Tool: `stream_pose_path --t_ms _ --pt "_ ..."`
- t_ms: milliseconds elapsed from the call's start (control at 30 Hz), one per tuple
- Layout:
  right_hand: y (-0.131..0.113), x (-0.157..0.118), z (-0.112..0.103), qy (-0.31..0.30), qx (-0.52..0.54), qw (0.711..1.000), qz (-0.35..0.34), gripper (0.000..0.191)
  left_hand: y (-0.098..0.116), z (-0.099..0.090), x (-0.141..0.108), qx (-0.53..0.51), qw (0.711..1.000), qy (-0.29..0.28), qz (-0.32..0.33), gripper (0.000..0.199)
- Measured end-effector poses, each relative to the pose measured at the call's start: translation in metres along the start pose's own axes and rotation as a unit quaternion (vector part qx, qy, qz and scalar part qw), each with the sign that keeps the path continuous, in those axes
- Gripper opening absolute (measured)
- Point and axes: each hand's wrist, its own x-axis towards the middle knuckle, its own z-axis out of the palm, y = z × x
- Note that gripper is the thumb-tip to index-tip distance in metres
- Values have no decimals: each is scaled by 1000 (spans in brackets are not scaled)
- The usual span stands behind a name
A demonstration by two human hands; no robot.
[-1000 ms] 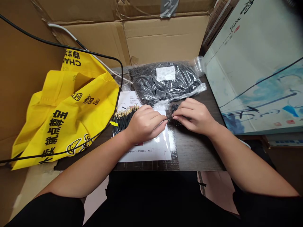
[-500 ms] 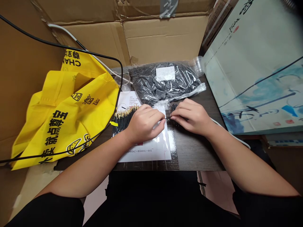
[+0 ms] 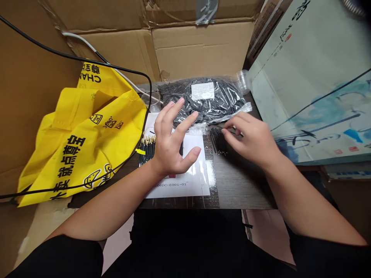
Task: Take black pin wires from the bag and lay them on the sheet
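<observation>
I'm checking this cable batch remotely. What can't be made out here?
Head view:
- White label on the clear bag: print too small to read.
- Gold-tipped cable bundle: partly hidden by the left hand, so no count.
- Printed sheet: text too small, partly covered by that hand.
- Right hand: motion blur hides whether it holds a wire.

On table: printed sheet, wire bundle lying on it; bagged wires behind sheet. Fabric bag leftward; loose wires rightward of sheet.
</observation>
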Motion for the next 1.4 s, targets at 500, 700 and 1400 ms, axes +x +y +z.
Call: stream_pose_path --t_ms 500,700,1400 --pt "-7 -50 16 -156 -141 934 290 31 6 7 -9 -82 957 -185 209 24" --pt "4 -47 16 -128 -7 949 287 27 7 7 -10 -76 955 -185 217 26" --pt "19 -45 14 -171 2 953 249 31 29 13 -24 -160 919 -257 254 21"
